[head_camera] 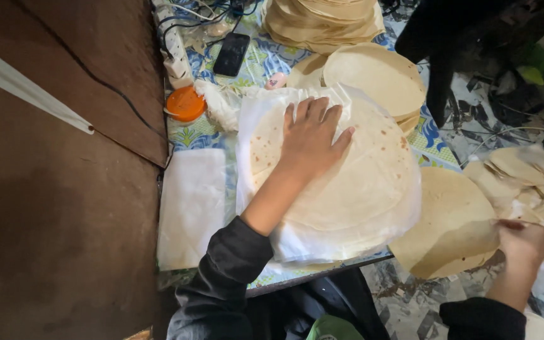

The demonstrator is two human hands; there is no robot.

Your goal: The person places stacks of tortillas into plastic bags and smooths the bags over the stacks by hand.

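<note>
Head view, left hand [313, 135] flat, fingers spread on flatbread stack [347, 189], right hand [524, 242] pinching single flatbread [451, 223]

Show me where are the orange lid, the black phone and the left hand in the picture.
orange lid [185, 103], head view, middle of its top face.
black phone [232, 54], head view, middle of its dark screen.
left hand [310, 136], head view, back of the hand, lying flat on the flatbread.

The left hand [313, 135] lies palm-down, fingers spread and extended forward, its forearm bare below a pushed-up dark sleeve. The right hand [524, 242] sits lower and out to the side, fingers curled in a pinch, wrist bare above a dark cuff.
</note>
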